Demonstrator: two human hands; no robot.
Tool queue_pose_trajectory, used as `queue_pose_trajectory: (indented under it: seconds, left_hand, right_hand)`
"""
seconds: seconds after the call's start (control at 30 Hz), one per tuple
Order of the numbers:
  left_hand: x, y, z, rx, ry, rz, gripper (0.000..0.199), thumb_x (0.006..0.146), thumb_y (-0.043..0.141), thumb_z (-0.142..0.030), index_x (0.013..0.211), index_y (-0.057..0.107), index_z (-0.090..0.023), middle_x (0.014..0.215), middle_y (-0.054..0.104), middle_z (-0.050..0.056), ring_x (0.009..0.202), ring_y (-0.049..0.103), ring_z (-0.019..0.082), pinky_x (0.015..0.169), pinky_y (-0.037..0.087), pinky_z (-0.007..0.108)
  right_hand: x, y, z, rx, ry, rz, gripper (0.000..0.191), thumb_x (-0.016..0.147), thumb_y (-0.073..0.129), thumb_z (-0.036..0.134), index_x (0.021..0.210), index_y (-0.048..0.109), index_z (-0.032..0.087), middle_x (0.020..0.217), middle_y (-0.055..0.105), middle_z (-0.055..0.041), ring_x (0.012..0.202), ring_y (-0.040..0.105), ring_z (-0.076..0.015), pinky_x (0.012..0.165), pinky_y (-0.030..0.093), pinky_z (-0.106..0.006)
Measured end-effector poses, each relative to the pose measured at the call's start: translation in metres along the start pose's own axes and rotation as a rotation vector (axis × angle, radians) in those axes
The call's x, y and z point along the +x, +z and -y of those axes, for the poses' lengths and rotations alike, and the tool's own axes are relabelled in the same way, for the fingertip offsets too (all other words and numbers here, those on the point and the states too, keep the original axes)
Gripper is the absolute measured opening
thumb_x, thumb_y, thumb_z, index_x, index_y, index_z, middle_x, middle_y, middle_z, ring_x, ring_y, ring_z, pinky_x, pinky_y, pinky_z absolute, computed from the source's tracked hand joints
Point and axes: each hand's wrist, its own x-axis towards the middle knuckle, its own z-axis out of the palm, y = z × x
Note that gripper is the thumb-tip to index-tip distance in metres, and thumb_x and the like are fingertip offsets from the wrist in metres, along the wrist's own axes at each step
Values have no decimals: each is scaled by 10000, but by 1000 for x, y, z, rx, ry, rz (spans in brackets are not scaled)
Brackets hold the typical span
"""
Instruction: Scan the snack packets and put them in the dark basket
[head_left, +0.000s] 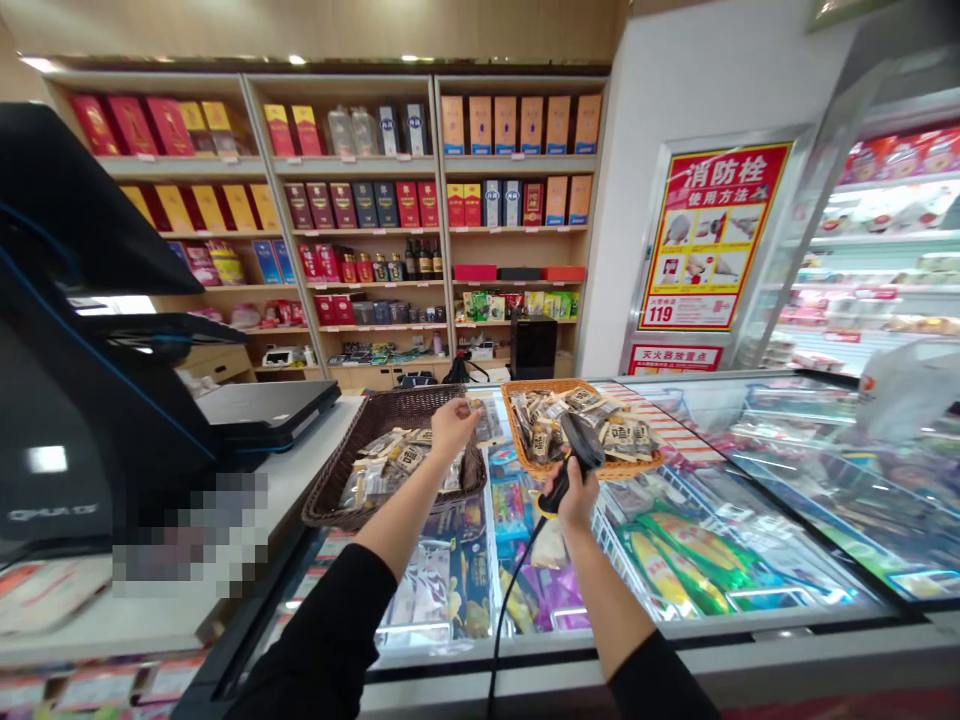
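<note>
A black barcode scanner (581, 445) with a cable hanging down is held in my right hand (574, 495), in front of the orange wicker basket (521, 455). That basket holds many small printed packets (626, 437). My left hand (454, 425) is over the right side of the dark brown wicker basket (330, 480), its fingers pinched on a small clear-and-beige packet (486, 415). More packets (405, 457) lie in the dark basket, left of my left hand. Both baskets rest on the glass top of a chest freezer.
Bagged goods (667, 560) show through the freezer glass (750, 490). At the left stand a black checkout machine (60, 400) and a flat scale (262, 405) on a white counter (289, 490). Shelves (367, 165) of boxes line the back wall. A plastic bag (907, 400) is at the right.
</note>
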Motion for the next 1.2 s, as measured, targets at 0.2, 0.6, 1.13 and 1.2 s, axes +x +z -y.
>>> queue_pose_trajectory:
  seconds: [0.2,0.6,1.13,1.2]
  left_hand:
    - [-30,104,-45,244,166,297,165,727,630,-152,891,634,-153,740,661,61,736,628,198,673,421,263]
    - [0,51,-18,216,133,342,143,735,677,-347,745,690,-205,681,667,61,700,633,227,700,443,278]
    - [-17,-51,77,194,-289,360,362,445,846,-290,423,494,-205,402,467,-19,510,536,172,527,371,236]
    - [-17,-48,77,-1,-307,325,305,533,816,-306,554,534,-191,469,517,-32,480,504,132,503,364,220]
  right_hand:
    - [16,-17,-12,-3,-14,-157,425,824,502,565,1018,485,188,527,459,82,334,432,-111,343,375,-244]
    - [6,-5,-9,-2,35,-17,496,793,548,597,1045,491,173,531,471,81,340,426,-107,362,383,-248]
    - [-46,35,-27,-163,160,431,411,825,532,584,685,475,202,449,478,57,325,429,-93,354,369,-222]
    - [-50,31,-24,-146,196,455,398,817,543,585,772,513,191,481,490,60,327,438,-97,340,364,-224]
